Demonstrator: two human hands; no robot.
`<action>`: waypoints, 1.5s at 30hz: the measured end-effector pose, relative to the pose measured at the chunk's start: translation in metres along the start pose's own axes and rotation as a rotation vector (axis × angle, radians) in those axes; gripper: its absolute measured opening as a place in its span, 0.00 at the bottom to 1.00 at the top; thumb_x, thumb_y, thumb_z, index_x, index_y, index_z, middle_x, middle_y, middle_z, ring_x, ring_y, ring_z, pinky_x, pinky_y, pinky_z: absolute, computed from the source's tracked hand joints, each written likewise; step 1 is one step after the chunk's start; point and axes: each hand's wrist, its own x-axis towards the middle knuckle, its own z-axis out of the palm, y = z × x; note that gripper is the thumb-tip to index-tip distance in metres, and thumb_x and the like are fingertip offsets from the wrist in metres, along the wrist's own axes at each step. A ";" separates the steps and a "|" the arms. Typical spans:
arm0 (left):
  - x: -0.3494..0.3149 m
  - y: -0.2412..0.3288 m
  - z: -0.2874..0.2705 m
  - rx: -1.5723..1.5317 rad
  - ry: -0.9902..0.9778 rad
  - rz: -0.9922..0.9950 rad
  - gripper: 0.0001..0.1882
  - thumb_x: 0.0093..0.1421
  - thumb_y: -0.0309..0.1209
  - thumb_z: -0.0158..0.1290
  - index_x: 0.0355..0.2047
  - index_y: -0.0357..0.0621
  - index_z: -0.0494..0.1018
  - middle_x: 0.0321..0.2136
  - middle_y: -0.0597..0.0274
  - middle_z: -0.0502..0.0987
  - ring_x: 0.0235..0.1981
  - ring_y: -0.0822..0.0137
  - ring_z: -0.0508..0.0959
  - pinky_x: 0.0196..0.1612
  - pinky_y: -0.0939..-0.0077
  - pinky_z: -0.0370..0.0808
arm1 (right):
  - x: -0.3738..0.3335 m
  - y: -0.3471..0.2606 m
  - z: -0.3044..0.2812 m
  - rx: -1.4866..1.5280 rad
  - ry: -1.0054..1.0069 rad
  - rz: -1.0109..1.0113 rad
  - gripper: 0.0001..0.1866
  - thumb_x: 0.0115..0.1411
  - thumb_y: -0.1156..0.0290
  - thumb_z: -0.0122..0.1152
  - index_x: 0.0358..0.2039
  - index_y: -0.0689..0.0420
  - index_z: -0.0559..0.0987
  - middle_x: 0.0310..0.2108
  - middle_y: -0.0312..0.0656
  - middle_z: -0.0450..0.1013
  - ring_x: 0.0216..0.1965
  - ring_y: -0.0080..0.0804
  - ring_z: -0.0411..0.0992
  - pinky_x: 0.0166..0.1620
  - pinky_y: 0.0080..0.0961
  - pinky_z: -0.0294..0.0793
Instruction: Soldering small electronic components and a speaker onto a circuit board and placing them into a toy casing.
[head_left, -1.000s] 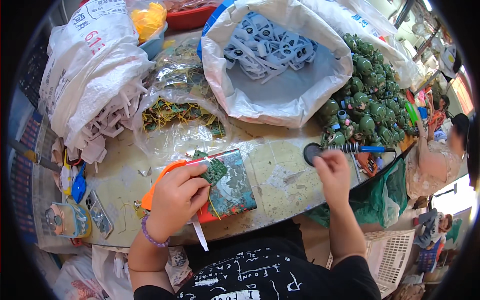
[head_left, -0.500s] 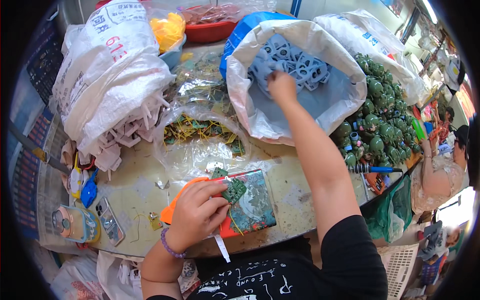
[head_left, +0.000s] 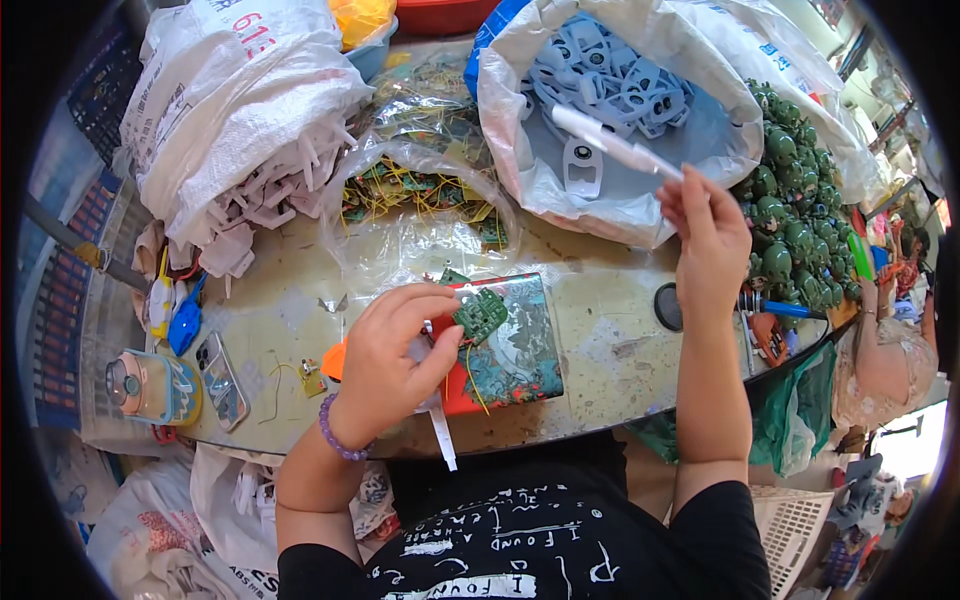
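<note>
Over a red box with a patterned top [head_left: 525, 372], my left hand [head_left: 390, 350] is curled, its thumb and fingers at the edge of a green circuit board [head_left: 481, 317] with a yellow wire. A white plastic strip [head_left: 443, 436] sticks out below that hand; its upper end is hidden. My right hand [head_left: 712, 235] pinches the end of a pale, long plastic piece [head_left: 612, 142], seen edge-on and smeared by motion. This piece is over the open white sack [head_left: 505, 140], where many pale blue plastic frames [head_left: 650, 90] lie.
A clear bag of wired circuit boards [head_left: 425, 200] lies mid-table. White plastic parts [head_left: 270, 190] spill from a sack [head_left: 240, 90] on the left. Dark green round parts [head_left: 795, 200] are heaped at right. A phone [head_left: 221, 380] and a drink cup [head_left: 150, 388] stand left; another person [head_left: 880, 350] sits far right.
My right hand has come out of the sack toward the right and nearer me, with a pale plastic piece in it. My left hand stays by the circuit board. The whole view has shifted.
</note>
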 end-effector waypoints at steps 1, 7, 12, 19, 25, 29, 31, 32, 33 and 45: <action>0.001 0.002 -0.001 0.003 0.001 0.002 0.10 0.51 0.27 0.58 0.34 0.40 0.76 0.37 0.53 0.78 0.38 0.52 0.78 0.42 0.63 0.74 | -0.012 -0.004 -0.008 0.013 -0.008 0.064 0.12 0.64 0.69 0.56 0.43 0.64 0.76 0.33 0.43 0.76 0.34 0.26 0.75 0.41 0.21 0.75; 0.022 -0.002 -0.009 0.155 -0.206 -0.111 0.10 0.55 0.32 0.55 0.33 0.39 0.77 0.29 0.53 0.76 0.32 0.51 0.76 0.37 0.62 0.72 | -0.078 -0.026 -0.038 0.234 -0.023 0.142 0.12 0.64 0.73 0.54 0.45 0.66 0.75 0.33 0.46 0.77 0.32 0.30 0.76 0.40 0.25 0.75; 0.025 -0.009 -0.009 0.021 -0.340 -0.262 0.07 0.55 0.28 0.57 0.29 0.35 0.77 0.28 0.56 0.76 0.32 0.62 0.76 0.37 0.71 0.72 | -0.108 -0.023 -0.044 0.294 -0.062 0.271 0.12 0.64 0.72 0.52 0.45 0.65 0.75 0.34 0.44 0.77 0.33 0.28 0.75 0.38 0.24 0.73; 0.016 -0.019 -0.009 -0.259 -0.250 -0.427 0.08 0.59 0.30 0.56 0.30 0.35 0.77 0.29 0.63 0.74 0.30 0.75 0.73 0.31 0.79 0.70 | -0.102 -0.011 -0.047 0.339 -0.030 0.393 0.13 0.64 0.70 0.51 0.46 0.65 0.73 0.31 0.41 0.74 0.31 0.25 0.70 0.36 0.20 0.68; 0.015 -0.037 -0.022 -0.398 -0.287 -0.551 0.12 0.61 0.33 0.55 0.34 0.34 0.76 0.27 0.62 0.76 0.30 0.74 0.73 0.34 0.78 0.71 | -0.063 0.005 -0.029 0.429 0.001 0.594 0.10 0.64 0.65 0.50 0.37 0.57 0.75 0.24 0.33 0.68 0.22 0.20 0.64 0.24 0.16 0.61; 0.017 -0.045 -0.027 -0.537 -0.302 -0.625 0.12 0.62 0.33 0.54 0.37 0.35 0.76 0.28 0.68 0.76 0.31 0.79 0.71 0.34 0.80 0.70 | -0.029 0.028 0.002 0.197 -0.528 0.867 0.09 0.62 0.65 0.52 0.36 0.57 0.76 0.23 0.31 0.66 0.19 0.16 0.60 0.21 0.14 0.55; 0.015 -0.046 -0.029 -0.550 -0.305 -0.655 0.12 0.63 0.33 0.53 0.37 0.35 0.75 0.28 0.69 0.76 0.31 0.79 0.70 0.35 0.81 0.70 | -0.026 0.030 0.036 -0.013 -0.680 0.872 0.10 0.62 0.68 0.53 0.41 0.57 0.77 0.24 0.30 0.66 0.19 0.15 0.59 0.22 0.12 0.55; 0.014 -0.047 -0.028 -0.535 -0.297 -0.646 0.11 0.63 0.33 0.53 0.37 0.35 0.75 0.28 0.69 0.76 0.31 0.80 0.70 0.35 0.81 0.70 | -0.025 0.030 0.050 -0.055 -0.763 0.828 0.10 0.63 0.68 0.53 0.41 0.57 0.77 0.24 0.30 0.67 0.21 0.15 0.61 0.23 0.14 0.58; 0.013 -0.047 -0.026 -0.522 -0.289 -0.638 0.11 0.63 0.33 0.53 0.37 0.35 0.75 0.28 0.69 0.76 0.31 0.80 0.70 0.35 0.81 0.70 | -0.026 0.030 0.059 -0.099 -0.845 0.782 0.10 0.63 0.68 0.53 0.41 0.58 0.77 0.25 0.29 0.68 0.22 0.16 0.63 0.24 0.16 0.62; 0.016 -0.045 -0.026 -0.549 -0.277 -0.608 0.09 0.66 0.33 0.51 0.36 0.39 0.73 0.28 0.76 0.70 0.30 0.83 0.65 0.34 0.86 0.66 | -0.089 -0.044 0.104 -0.648 -1.286 -1.041 0.22 0.47 0.70 0.58 0.45 0.54 0.76 0.31 0.35 0.63 0.31 0.27 0.67 0.28 0.22 0.68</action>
